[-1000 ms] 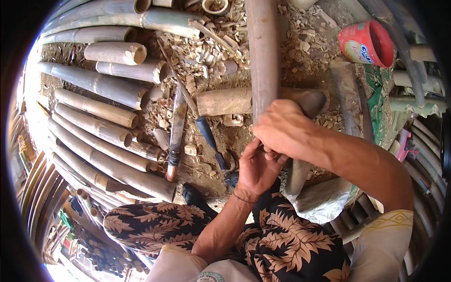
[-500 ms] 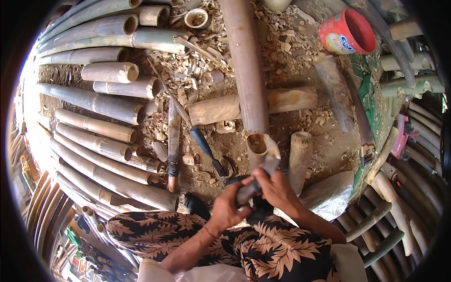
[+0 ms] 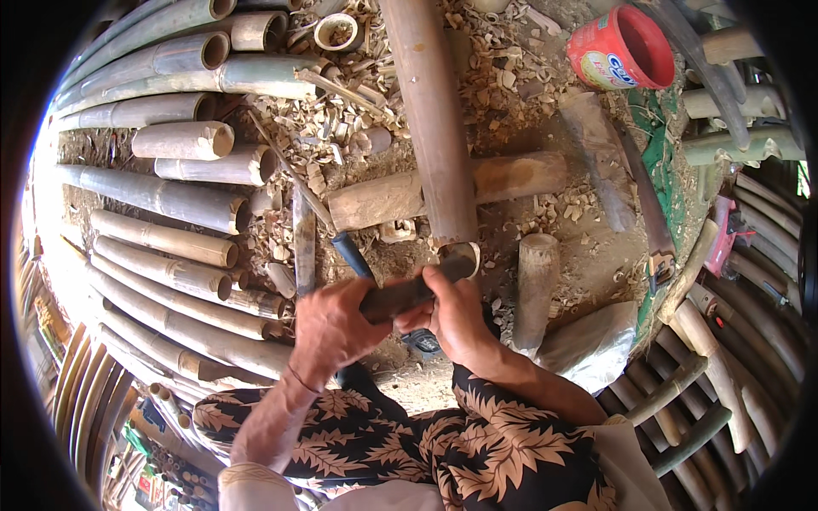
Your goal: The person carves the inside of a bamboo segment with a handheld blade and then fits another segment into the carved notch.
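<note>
A long brown bamboo pole point(image 3: 426, 119) points toward me, its near end resting across a short log point(image 3: 375, 202). At the pole's hollow near mouth point(image 3: 460, 253) I hold a bladed tool with a thick dark handle point(image 3: 394, 300). My left hand point(image 3: 336, 328) is wrapped round the rear of the handle. My right hand point(image 3: 456, 315) grips it further forward, thumb on top, close to the bamboo's rim. The tool's metal blade is hidden now, and whether it sits inside the mouth I cannot tell. Below the handle lies a small dark round-edged object point(image 3: 420, 342).
Cut bamboo lengths point(image 3: 162, 187) lie in rows at left. Wood shavings point(image 3: 358, 136) cover the ground. Nearby are a blue-handled tool point(image 3: 351, 255), an upright bamboo piece point(image 3: 537, 281), a red bucket point(image 3: 635, 51), a saw point(image 3: 652, 213) and clear plastic sheeting point(image 3: 596, 341).
Both hands have moved up and forward, the left one also leftward. The handle now lies more level, and the blade seen earlier beside the pole's mouth is out of sight.
</note>
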### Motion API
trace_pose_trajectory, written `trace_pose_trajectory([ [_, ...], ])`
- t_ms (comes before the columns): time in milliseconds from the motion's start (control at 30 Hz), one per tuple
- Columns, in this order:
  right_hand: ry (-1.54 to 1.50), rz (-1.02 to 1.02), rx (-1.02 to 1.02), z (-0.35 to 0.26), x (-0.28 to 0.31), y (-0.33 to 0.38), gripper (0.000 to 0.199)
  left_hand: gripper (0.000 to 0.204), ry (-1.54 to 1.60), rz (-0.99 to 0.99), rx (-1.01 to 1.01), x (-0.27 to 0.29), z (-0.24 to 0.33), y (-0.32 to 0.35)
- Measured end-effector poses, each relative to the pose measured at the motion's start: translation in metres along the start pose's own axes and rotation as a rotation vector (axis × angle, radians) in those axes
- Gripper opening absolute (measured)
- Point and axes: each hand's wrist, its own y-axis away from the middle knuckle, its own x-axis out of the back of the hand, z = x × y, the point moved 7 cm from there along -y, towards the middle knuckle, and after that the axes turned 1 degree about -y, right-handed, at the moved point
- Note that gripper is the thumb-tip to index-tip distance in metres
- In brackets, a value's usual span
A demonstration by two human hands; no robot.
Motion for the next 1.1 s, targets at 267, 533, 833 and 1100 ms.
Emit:
trace_pose_trajectory([
  [267,0.087,-0.132,-0.04,0.0,-0.006,-0.006,0.041,0.027,0.082,-0.014,0.048,-0.001,-0.008,0.006],
  [533,-0.708,-0.282,-0.021,-0.022,0.009,0.0,0.027,0.009,-0.5,-0.244,-0.365,0.052,0.115,-0.068],
  [833,0.18,-0.206,-0.027,-0.005,-0.002,-0.002,0.04,0.018,0.088,-0.177,0.15,-0.024,-0.01,0.016],
  [1100,-0.618,-0.239,0.003,-0.022,0.007,-0.002,0.031,0.007,-0.388,-0.215,-0.282,0.038,0.079,-0.062],
])
